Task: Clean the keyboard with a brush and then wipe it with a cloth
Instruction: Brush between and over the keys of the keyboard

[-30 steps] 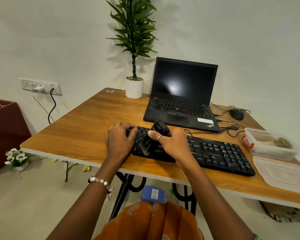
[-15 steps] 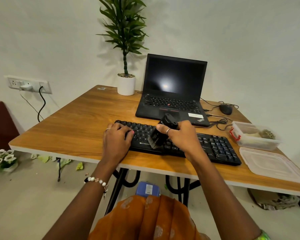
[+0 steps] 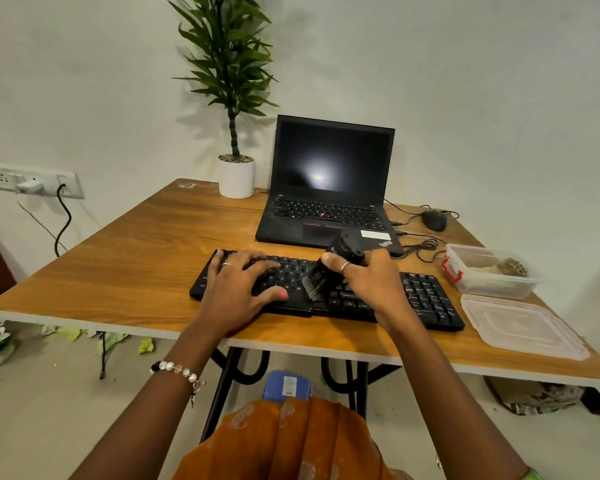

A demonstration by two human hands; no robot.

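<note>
While the left hand lies flat with fingers spread on the black keyboard near the wooden table's front edge, the right hand clamps a black brush, bristles on the middle keys. Behind, the ThinkPad laptop stands open, its logo barely legible.

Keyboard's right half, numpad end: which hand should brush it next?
Right. The right hand already grips the brush, bristles on the keyboard mid-section beside that end. The left hand lies flat on the keys, likely steadying.

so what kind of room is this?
Likely a home or small-office desk: open black laptop on a wooden table, wall power socket, potted green plant.
</note>
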